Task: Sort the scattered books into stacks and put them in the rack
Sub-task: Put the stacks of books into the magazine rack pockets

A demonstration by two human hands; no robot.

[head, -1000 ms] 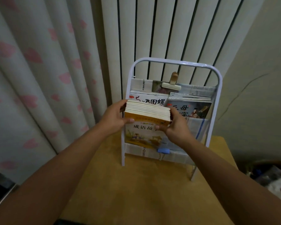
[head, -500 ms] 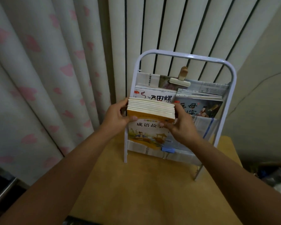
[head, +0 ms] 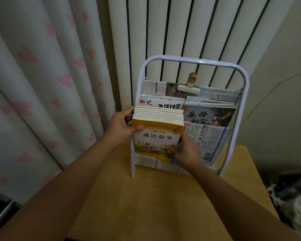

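A stack of several thin yellow-covered books (head: 157, 131) stands upright in the lower left pocket of the white metal rack (head: 191, 60). My left hand (head: 121, 125) grips the stack's upper left corner, thumb on the front cover. My right hand (head: 185, 150) holds the lower right edge of the stack. Behind it in the upper tier stand a white-covered stack (head: 163, 104) on the left and a stack with a blue-grey illustrated cover (head: 209, 113) on the right. The rack pockets are lined with newspaper (head: 208, 141).
The rack stands at the far edge of a wooden table (head: 155, 202). A clip (head: 189, 86) is fastened to the top pocket's edge. A pink-spotted curtain (head: 42, 84) hangs at the left, a ribbed wall panel behind. Bags and clutter (head: 292, 195) lie at the right below table level.
The yellow stack has sunk a little deeper into the lower left pocket. My right hand has slid from the top right corner down to the lower right edge.
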